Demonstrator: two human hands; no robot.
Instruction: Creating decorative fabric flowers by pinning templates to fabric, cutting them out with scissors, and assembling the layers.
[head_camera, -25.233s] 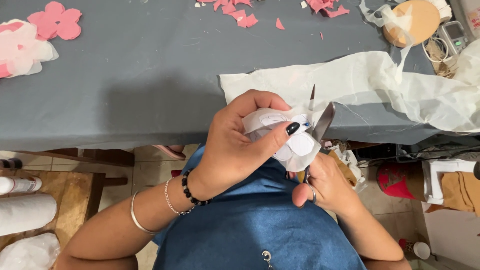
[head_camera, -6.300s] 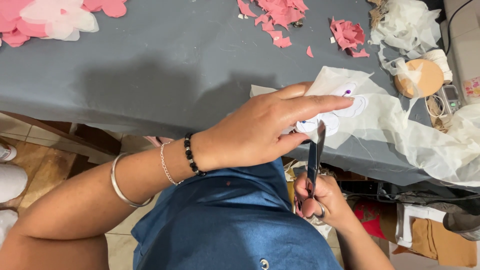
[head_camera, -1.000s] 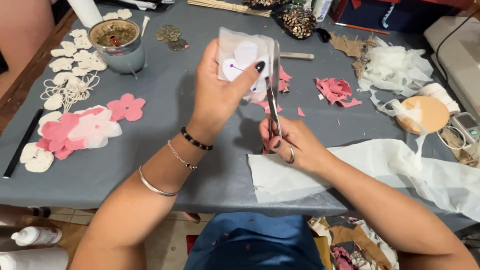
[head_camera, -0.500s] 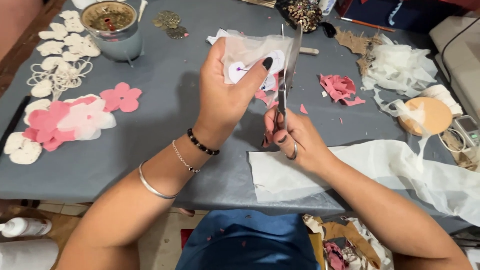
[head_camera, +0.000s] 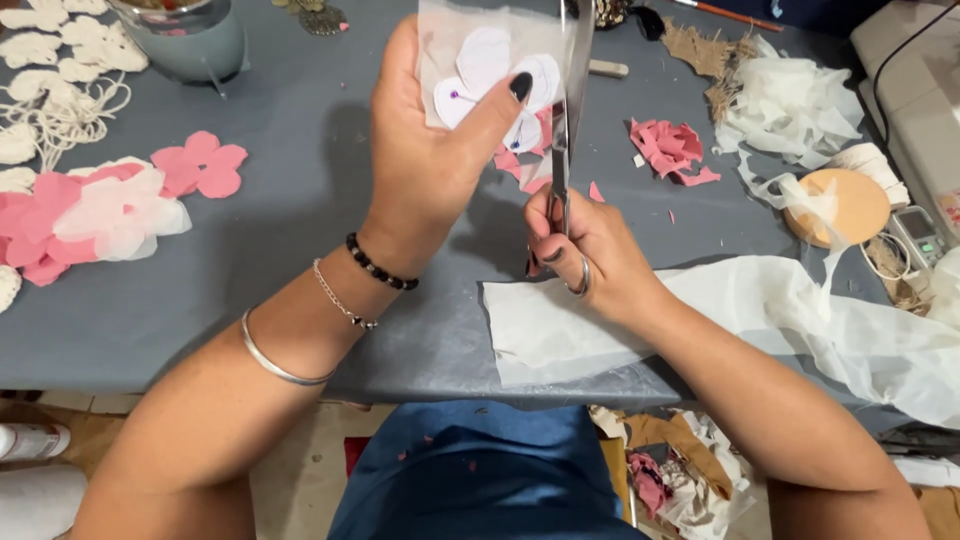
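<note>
I am watching my left hand (head_camera: 430, 150) pinching a sheer white fabric square (head_camera: 490, 70) above the grey surface (head_camera: 300, 220), its grip closed on the flower-shaped paper template (head_camera: 495, 85) under the thumb. My right hand (head_camera: 585, 255) is gripping steel scissors (head_camera: 565, 110), which are cutting its edge. The fabric looks light, limp and slippery, so I judge holding near the cut best.

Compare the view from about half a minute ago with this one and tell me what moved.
Both hands rose from the table's near edge to above the grey table. The left hand now holds the sheer fabric piece with its flower template flat and upright instead of bunched. The scissors in the right hand point up along its right edge. Unchanged: the same hands keep hold of fabric and scissors.
</note>
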